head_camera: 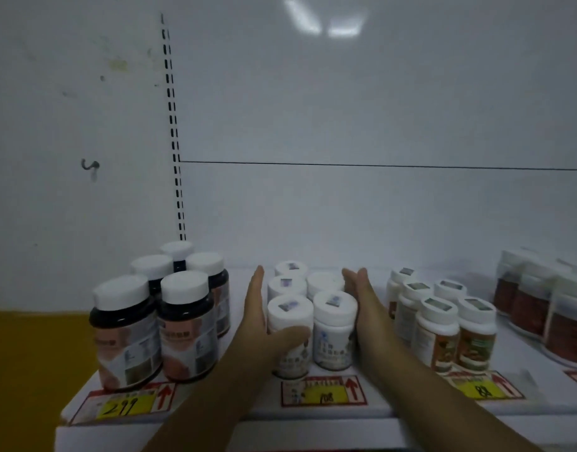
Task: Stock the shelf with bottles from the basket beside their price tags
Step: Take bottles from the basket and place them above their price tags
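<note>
Five small white bottles [311,308] stand in a bunch on the white shelf [313,415], just behind the price tag marked 108 [324,391]. The left hand [259,318] lies flat on the bunch at 9 o'clock, fingers straight, thumb across the front bottle. The right hand [365,301] presses flat at 3 o'clock. Dark bottles [156,318] stand to the left.

Head view, close, down onto shelf [313,415]
</note>
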Available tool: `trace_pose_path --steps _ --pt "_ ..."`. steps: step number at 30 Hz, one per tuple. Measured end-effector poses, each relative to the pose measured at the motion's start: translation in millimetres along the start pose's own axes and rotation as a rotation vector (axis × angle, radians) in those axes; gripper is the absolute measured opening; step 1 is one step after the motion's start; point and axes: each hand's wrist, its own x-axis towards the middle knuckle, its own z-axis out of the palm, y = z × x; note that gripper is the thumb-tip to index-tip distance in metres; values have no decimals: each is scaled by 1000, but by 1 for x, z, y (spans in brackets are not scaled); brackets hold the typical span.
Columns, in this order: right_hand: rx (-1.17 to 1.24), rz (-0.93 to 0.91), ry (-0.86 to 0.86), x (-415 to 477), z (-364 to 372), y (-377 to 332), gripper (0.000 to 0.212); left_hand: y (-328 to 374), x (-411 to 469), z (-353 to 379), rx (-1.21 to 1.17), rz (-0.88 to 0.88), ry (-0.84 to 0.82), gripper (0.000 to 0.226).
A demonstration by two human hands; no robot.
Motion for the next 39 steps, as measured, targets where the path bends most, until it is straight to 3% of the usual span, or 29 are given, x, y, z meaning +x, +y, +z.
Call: trace_pose_path --steps 4,9,11,13,16,18,21,24,26,29,33,36,39 --pt "34 90 -84 6 -7 5 58 -6 9 1 65 -4 -45 111" --pt "18 34 -103 5 -12 9 61 -7 11 3 26 -15 -71 111" --pt "-18 28 -125 1 -12 10 66 -8 11 2 -11 -21 -74 104" --pt "-65 -4 -73 -6 -9 8 70 -9 20 3 -44 -57 -63 84" --pt "-264 -260 136 -8 -8 -2 60 -16 37 -1 -127 -158 49 56" --pt "-479 -460 147 -2 0 -26 39 -23 37 -3 -168 -197 14 60" --pt "-792 -492 -113 25 24 -63 29 -25 31 -3 -199 -242 42 61" --pt "-1299 -315 -398 57 45 -73 38 -18 35 2 -198 -270 31 61" --pt "-1439 -199 -487 68 45 -70 34 -17 36 4 -214 -285 33 56" --pt "-1430 -169 -495 70 40 -65 27 -24 35 2 -198 -250 33 52" --pt "-1452 -252 -523 69 39 -61 35 -25 36 3 -173 -223 58 35" --pt "-1422 -265 -540 65 38 -62 34 -16 39 7 -177 -293 73 54" --pt "-1424 -265 -491 58 33 -65 37 -12 35 8 -200 -314 108 51"
